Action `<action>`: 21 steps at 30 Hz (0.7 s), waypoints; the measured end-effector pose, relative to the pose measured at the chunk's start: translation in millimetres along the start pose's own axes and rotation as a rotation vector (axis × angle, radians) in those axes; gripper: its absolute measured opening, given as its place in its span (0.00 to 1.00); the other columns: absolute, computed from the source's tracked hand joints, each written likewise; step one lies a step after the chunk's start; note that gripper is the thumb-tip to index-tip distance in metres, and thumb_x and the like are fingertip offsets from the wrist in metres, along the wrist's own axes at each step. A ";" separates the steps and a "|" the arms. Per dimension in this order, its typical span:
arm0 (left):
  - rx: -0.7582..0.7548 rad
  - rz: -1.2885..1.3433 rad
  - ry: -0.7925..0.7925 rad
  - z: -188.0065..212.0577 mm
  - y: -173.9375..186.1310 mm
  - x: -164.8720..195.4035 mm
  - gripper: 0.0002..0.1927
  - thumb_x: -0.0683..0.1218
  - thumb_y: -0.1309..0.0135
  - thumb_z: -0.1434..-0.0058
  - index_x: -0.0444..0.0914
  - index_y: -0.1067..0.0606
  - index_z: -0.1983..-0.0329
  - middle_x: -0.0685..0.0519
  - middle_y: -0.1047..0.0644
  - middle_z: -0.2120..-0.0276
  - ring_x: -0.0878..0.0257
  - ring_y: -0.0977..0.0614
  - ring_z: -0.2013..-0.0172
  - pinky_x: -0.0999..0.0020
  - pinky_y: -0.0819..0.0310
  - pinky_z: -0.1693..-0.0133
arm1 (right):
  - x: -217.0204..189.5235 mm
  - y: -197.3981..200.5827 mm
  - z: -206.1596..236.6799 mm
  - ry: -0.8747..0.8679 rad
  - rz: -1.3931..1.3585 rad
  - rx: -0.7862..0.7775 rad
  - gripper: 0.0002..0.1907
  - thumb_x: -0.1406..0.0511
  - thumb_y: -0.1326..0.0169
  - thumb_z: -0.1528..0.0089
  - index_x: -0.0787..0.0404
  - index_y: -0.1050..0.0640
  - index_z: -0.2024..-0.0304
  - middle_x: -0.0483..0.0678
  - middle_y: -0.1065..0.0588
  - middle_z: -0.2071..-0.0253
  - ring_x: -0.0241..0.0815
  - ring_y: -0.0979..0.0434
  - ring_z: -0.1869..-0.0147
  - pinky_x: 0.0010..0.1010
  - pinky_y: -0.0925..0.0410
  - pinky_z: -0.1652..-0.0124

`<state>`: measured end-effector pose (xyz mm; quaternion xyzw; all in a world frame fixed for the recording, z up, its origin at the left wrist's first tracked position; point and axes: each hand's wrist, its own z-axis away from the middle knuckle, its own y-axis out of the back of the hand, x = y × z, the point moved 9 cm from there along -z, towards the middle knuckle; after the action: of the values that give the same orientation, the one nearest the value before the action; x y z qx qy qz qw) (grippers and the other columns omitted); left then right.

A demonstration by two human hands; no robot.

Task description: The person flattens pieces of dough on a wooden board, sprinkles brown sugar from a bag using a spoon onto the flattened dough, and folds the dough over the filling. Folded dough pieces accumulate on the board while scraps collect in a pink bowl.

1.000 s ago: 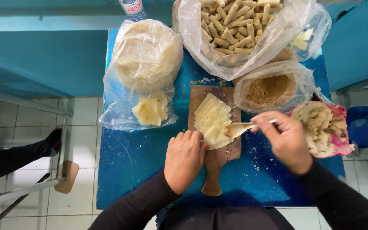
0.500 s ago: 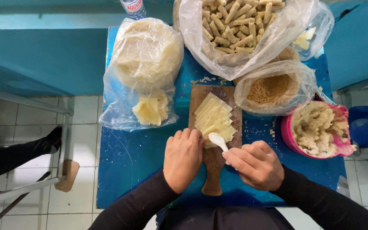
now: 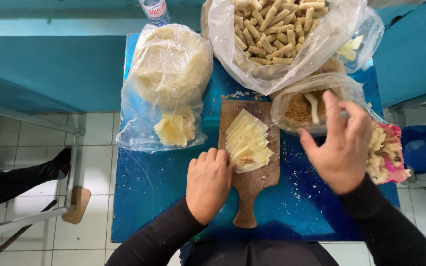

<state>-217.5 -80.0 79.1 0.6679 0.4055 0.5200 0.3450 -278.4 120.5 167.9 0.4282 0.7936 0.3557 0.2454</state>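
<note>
Two hands of mine work over the blue table (image 3: 139, 197). Nearest, my left hand (image 3: 208, 184) lies curled and empty against the wooden board (image 3: 252, 187), fingertips touching the fanned pastry sheets (image 3: 247, 143), whose nearest sheet carries a spot of filling. To the right, my right hand (image 3: 341, 145) hovers spread open with nothing in it, covering part of the pink bowl (image 3: 393, 157) and the crumb bag (image 3: 301, 106). Farther left sits a bag of dough rounds (image 3: 168, 74); farthest, a bag of rolled sticks (image 3: 272, 29).
</note>
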 end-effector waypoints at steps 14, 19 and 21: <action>-0.007 0.047 -0.005 -0.5 -3.6 -2.6 0.07 0.46 0.44 0.39 0.40 0.29 0.66 0.51 0.28 0.70 0.54 0.25 0.66 0.57 0.35 0.64 | -25.8 -83.0 51.2 -0.128 -0.450 -0.538 0.07 0.63 0.38 0.44 0.58 0.22 0.70 0.46 0.26 0.69 0.51 0.29 0.60 0.41 0.35 0.59; -0.004 0.057 -0.013 0.1 -4.0 -0.9 0.07 0.46 0.44 0.38 0.40 0.29 0.66 0.51 0.28 0.70 0.53 0.25 0.66 0.57 0.35 0.64 | -24.4 -82.5 48.8 -0.150 -0.489 -0.501 0.09 0.63 0.38 0.44 0.61 0.23 0.68 0.48 0.25 0.68 0.51 0.28 0.61 0.41 0.34 0.60; -0.006 0.056 -0.018 -0.1 -3.5 1.1 0.07 0.45 0.44 0.38 0.40 0.29 0.66 0.51 0.28 0.69 0.53 0.25 0.65 0.57 0.35 0.64 | -26.0 -82.5 47.6 -0.132 -0.482 -0.493 0.09 0.63 0.37 0.45 0.61 0.22 0.69 0.49 0.25 0.68 0.52 0.28 0.60 0.41 0.35 0.60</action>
<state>-218.1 -77.5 76.5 0.6827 0.3818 0.5246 0.3362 -273.7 83.7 76.4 0.1786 0.7445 0.4401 0.4692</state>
